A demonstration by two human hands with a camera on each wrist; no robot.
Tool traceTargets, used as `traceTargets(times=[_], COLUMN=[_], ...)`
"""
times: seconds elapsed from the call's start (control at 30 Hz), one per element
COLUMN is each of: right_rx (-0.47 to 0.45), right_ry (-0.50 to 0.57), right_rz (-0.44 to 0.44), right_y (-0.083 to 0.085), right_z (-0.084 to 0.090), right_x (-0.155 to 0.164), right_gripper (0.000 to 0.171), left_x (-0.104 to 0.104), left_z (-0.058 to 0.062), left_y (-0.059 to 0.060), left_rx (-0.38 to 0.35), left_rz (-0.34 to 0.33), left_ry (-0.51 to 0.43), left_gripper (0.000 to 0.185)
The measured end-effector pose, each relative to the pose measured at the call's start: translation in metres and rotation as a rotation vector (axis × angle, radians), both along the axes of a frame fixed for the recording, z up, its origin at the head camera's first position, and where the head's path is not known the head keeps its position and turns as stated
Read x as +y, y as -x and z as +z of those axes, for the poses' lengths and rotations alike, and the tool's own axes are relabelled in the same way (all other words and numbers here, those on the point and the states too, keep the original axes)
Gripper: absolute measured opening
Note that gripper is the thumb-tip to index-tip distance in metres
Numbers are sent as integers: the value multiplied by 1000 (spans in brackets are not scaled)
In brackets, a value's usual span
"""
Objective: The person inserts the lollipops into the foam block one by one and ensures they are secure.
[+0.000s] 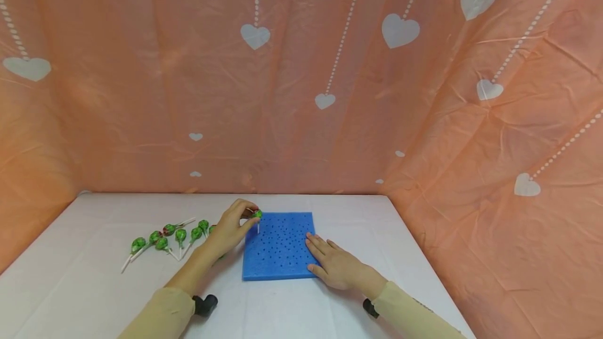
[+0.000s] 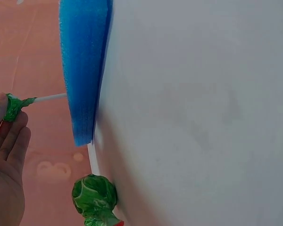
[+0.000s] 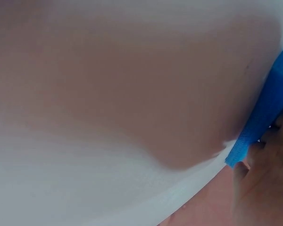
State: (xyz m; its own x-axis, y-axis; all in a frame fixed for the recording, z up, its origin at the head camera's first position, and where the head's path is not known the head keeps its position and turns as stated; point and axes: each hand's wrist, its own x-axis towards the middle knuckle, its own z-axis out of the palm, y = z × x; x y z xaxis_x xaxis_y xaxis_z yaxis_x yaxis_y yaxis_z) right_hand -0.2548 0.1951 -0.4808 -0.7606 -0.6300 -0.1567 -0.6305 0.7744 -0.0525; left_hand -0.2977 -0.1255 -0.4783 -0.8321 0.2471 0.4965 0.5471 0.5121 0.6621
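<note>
Peach-pink backdrop cloth [image 1: 301, 93] with white hearts and dotted strings, draped behind and to both sides of a white table [image 1: 94, 286]. Near the table's middle, a flat blue foam block [image 1: 279, 255] dotted with small holes.

At the foam block's far left corner, left hand [image 1: 230, 232], fingertips pinched round the green wrapped head of a lollipop [image 1: 257, 215], white stick pointing down and meeting the foam surface. Same seen from the left wrist view: lollipop [image 2: 14, 106] gripped between the fingers [image 2: 12, 141], stick running straight to the face of the foam block [image 2: 82, 70]; whether the stick sits in a hole, impossible to tell.

On the foam block's near right edge, right hand [image 1: 336, 266], flat, fingers straight and spread, resting on the foam, palm partly on the table beside it. In the right wrist view only a blurred part of the hand [image 3: 264, 183] against the blue edge [image 3: 266, 113].

Left of the foam block, beyond the left wrist, a loose cluster of green lollipops [image 1: 162, 237] lying on the table, sticks pointing various ways, one with some red on its wrapper. One of these close up in the left wrist view, a lying lollipop [image 2: 94, 195] just beside the foam's edge.

Cream sleeves on both forearms, a dark wrist mount [image 1: 205, 305] at each cuff.
</note>
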Motion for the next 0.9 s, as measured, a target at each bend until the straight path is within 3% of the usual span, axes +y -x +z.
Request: traceTargets(times=[0.9], right_rx=[7], right_ry=[-3], right_rz=[-8], right_y=[-2], right_z=[1], right_x=[-1], right_gripper=[69], left_x=[3], left_z=[3], left_y=[-3], left_rx=[-114], left_rz=[-19], left_ry=[92], left_gripper=[23])
